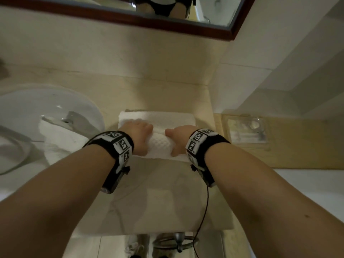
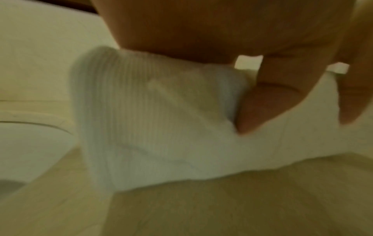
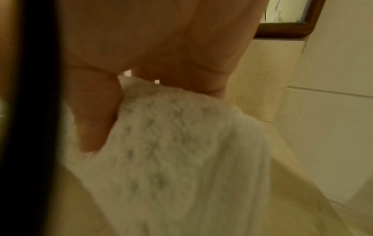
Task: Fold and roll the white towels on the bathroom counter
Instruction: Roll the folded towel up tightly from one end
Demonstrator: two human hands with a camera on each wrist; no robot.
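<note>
A white textured towel [image 1: 160, 145] lies partly rolled on the beige counter [image 1: 167, 192], its flat far part [image 1: 167, 119] stretching toward the wall. My left hand [image 1: 141, 135] curls over the left end of the roll, and my right hand [image 1: 176, 140] curls over its right end. In the left wrist view the thumb [image 2: 262, 105] presses into the rolled towel [image 2: 157, 124]. In the right wrist view the thumb [image 3: 95, 115] and palm wrap the towel roll [image 3: 177, 143]. A second white towel [image 1: 59, 138] lies crumpled at the sink's edge.
A white basin [image 1: 37, 108] with a chrome tap [image 1: 72, 120] sits to the left. A clear tray [image 1: 245, 129] rests on a wooden ledge at right. The mirror [image 1: 167, 12] hangs above the tiled wall. A metal ring holder [image 1: 175, 241] is below the counter's front edge.
</note>
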